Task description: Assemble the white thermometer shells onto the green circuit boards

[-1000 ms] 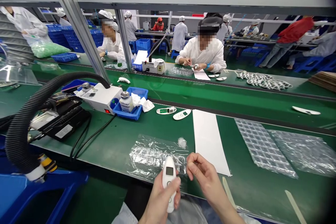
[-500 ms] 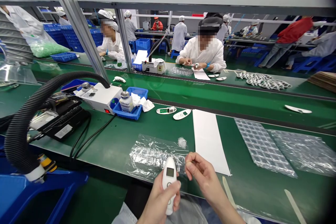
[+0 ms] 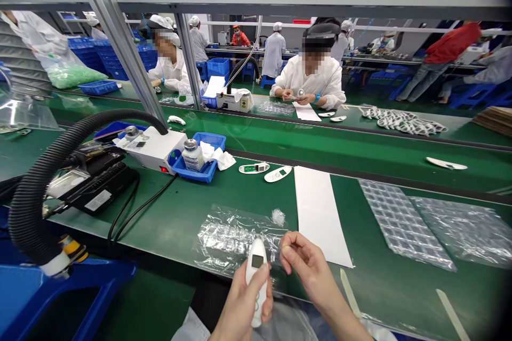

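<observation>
My left hand (image 3: 240, 301) is wrapped round a white handheld device (image 3: 256, 277), long and oval like a digital thermometer, with a small dark screen facing up. Its thumb lies over the front just below the screen, partly hiding the buttons. To the right, my right hand (image 3: 306, 264) has thumb and forefinger pinched together; whatever is between them is too small to make out. Both hands are over the near bench edge, by a clear plastic sheet (image 3: 224, 237). A little crumpled clear film (image 3: 278, 217) lies beyond the right fingertips.
A white paper strip (image 3: 318, 213) and a clear pocketed sheet (image 3: 404, 221) lie rightward. Two open device shells, one the green-board shell (image 3: 254, 168), lie beyond. A blue tray (image 3: 198, 173) holds a bottle. Left stand a white box (image 3: 154, 146) and black hose (image 3: 36, 186). A co-worker (image 3: 310, 74) sits opposite.
My left thumb has slid up the device towards its screen. My right hand has shifted slightly left, still pinched. White pieces on the green belt have moved left.
</observation>
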Available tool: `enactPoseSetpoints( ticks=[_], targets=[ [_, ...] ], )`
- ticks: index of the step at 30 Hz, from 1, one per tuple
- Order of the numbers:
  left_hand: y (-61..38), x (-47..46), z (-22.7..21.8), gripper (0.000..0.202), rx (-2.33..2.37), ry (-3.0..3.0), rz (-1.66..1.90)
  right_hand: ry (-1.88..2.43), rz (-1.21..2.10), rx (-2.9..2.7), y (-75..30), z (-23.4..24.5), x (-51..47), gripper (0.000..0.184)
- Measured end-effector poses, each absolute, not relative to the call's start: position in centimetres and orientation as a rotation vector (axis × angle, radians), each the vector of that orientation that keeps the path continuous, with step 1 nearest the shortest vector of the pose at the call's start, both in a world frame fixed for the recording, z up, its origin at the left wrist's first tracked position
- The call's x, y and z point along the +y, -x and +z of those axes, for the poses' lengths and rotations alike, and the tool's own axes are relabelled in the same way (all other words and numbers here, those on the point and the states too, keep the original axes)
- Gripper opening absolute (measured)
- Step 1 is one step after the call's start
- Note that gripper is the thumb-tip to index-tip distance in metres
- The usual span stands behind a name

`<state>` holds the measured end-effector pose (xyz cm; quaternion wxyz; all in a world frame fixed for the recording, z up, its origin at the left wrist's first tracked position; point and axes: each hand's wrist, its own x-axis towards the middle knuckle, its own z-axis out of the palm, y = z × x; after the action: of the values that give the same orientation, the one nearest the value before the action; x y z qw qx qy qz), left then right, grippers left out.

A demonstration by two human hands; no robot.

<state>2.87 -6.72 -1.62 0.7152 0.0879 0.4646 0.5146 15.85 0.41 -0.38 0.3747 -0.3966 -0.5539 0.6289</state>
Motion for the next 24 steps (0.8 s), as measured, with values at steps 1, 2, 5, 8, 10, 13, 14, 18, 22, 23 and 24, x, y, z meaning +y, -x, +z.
enactPoseSetpoints(
  ticks=[1, 2, 5, 8, 10, 13, 14, 18, 22, 23, 24],
  targets=[
    [-2.8, -6.6, -1.5, 0.051, 1.051, -0.197, 1.134, 1.016, 1.612, -1.419, -15.8, -0.4, 0.4, 0.030],
    [-2.8, -6.5, -1.4, 0.052, 1.065, -0.192, 1.131, 1.017, 1.613, -1.420, -15.8, -0.4, 0.4, 0.030],
    [-2.6, -6.4, -1.2, 0.058, 1.021, -0.136, 1.128, 1.025, 1.613, -1.428, -15.8, -0.4, 0.3, 0.030],
    [-2.4, -6.5, -1.3, 0.058, 0.972, -0.134, 1.147, 1.030, 1.624, -1.448, -15.8, -0.2, 0.3, 0.031],
    [-2.4, -6.6, -1.4, 0.050, 1.000, -0.193, 1.188, 1.025, 1.654, -1.476, -15.8, -0.1, 0.2, 0.032],
    [-2.3, -6.8, -1.6, 0.051, 1.048, -0.274, 1.259, 1.026, 1.727, -1.523, -15.8, 0.2, 0.1, 0.032],
    [-2.2, -6.8, -1.6, 0.051, 1.057, -0.286, 1.280, 1.030, 1.745, -1.538, -15.8, 0.3, 0.0, 0.032],
    [-1.8, -6.7, -1.6, 0.052, 1.133, -0.277, 1.337, 1.064, 1.773, -1.579, -15.3, 0.5, -0.2, 0.034],
    [-1.2, -6.8, -1.5, 0.049, 1.187, -0.295, 1.385, 1.084, 1.773, -1.609, -14.5, 0.7, -0.2, 0.034],
    [-1.0, -6.9, -1.5, 0.047, 1.187, -0.290, 1.393, 1.082, 1.769, -1.619, -14.3, 0.8, -0.2, 0.034],
    [-0.8, -7.0, -1.5, 0.045, 1.177, -0.275, 1.403, 1.078, 1.765, -1.632, -14.0, 0.8, -0.2, 0.034]
  ],
)
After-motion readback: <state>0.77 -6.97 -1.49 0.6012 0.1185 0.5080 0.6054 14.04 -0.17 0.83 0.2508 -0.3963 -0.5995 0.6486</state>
